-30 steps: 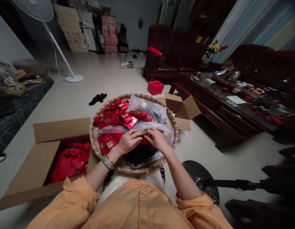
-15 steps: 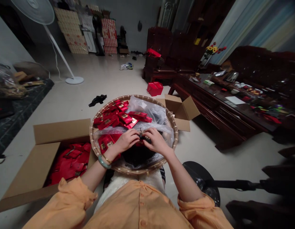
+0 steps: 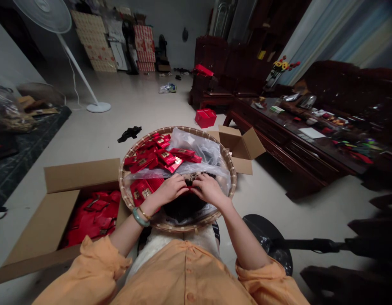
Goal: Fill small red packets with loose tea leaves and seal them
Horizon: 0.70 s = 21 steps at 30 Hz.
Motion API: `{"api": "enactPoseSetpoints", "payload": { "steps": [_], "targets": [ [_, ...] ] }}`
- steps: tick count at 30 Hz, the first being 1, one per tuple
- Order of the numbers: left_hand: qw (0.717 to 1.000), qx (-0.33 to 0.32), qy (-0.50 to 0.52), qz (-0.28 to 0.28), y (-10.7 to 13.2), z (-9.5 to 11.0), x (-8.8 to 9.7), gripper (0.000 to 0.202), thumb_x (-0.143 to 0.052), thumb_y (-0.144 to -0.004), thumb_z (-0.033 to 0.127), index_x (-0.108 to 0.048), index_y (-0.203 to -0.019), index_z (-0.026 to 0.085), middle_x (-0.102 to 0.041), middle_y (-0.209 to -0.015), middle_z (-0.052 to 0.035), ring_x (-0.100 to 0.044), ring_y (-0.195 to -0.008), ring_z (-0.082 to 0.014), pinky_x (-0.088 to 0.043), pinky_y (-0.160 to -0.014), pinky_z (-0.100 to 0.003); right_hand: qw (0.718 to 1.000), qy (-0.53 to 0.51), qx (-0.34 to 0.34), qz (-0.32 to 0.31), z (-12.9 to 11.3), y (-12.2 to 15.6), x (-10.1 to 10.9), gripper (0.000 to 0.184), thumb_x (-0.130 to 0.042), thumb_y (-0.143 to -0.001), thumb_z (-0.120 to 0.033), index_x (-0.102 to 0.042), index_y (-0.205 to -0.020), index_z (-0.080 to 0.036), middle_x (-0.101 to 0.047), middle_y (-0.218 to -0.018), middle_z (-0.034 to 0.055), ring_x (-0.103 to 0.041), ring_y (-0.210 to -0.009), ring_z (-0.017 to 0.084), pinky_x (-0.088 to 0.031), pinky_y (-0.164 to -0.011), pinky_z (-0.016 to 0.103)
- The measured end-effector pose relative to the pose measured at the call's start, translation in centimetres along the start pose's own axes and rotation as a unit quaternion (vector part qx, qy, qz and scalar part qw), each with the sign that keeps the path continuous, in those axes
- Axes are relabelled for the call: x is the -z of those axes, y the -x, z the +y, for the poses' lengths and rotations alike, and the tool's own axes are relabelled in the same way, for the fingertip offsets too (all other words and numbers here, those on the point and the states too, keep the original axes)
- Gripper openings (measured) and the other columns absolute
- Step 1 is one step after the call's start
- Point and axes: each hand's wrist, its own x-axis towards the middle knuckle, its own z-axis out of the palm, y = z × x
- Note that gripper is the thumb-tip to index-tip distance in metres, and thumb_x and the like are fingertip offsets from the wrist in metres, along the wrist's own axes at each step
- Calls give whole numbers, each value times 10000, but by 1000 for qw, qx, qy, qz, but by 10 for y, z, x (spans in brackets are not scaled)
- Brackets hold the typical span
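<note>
In the head view, the left hand (image 3: 172, 188) and right hand (image 3: 208, 188) meet over the near half of a round basket (image 3: 183, 229), fingers bent and thumbs nearly touching. A bit of red (image 3: 188, 189) shows between the thumbs; whether either hand grips it I cannot tell, as the fingers hide it. Just beyond the fingertips lie dark and tan bits (image 3: 193, 175); nearer, below the hands, is a black mass (image 3: 183, 207).

Red packets (image 3: 166, 156) are heaped in the basket's far left on clear plastic (image 3: 199, 142), which spreads to the right. More red pouches (image 3: 142, 189) lie near left, beside the left hand. A bangle (image 3: 140, 218) circles the left wrist.

Left of the basket, an open carton (image 3: 84, 174) holds red pieces (image 3: 94, 216). Far right of it stands a smaller box (image 3: 236, 145), with a red box (image 3: 205, 118) farther off.
</note>
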Motion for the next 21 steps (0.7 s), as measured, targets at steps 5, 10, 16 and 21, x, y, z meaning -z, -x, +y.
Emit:
{"api": "enactPoseSetpoints", "payload": {
  "steps": [5,10,16,21],
  "targets": [
    [999,-2,31,7,-3,10,6,175,-467,-890,266,-611,-863,169,-569,-984,-75,-499,-1007,-187,-450,-879,-362,1000,-4,-17,-15,-3,0,-1,245,-545,-843,-407,-664,-918,-206,-595,-897,84,-523,-884,211,-412,-741,313],
    [999,3,49,8,5,3,3,159,-453,-892,238,-601,-891,180,-581,-941,-66,-534,-926,-175,-470,-820,-335,998,-50,-15,-18,4,2,-5,187,-530,-862,-331,-680,-931,-242,-615,-929,65,-538,-903,199,-422,-752,307],
    [998,23,45,26,7,-5,-3,171,-434,-899,229,-568,-995,182,-593,-922,-63,-569,-853,-167,-483,-766,-310,988,-152,6,-24,9,-3,-7,232,-479,-885,-257,-660,-1030,-242,-627,-971,54,-574,-913,166,-427,-781,277],
    [997,40,66,18,4,1,-2,148,-461,-886,223,-556,-989,174,-605,-903,-56,-583,-816,-159,-489,-741,-297,990,-113,-79,-27,1,-6,-1,346,-382,-924,-372,-681,-841,-219,-672,-856,56,-603,-783,175,-417,-687,261]
  ]
}}
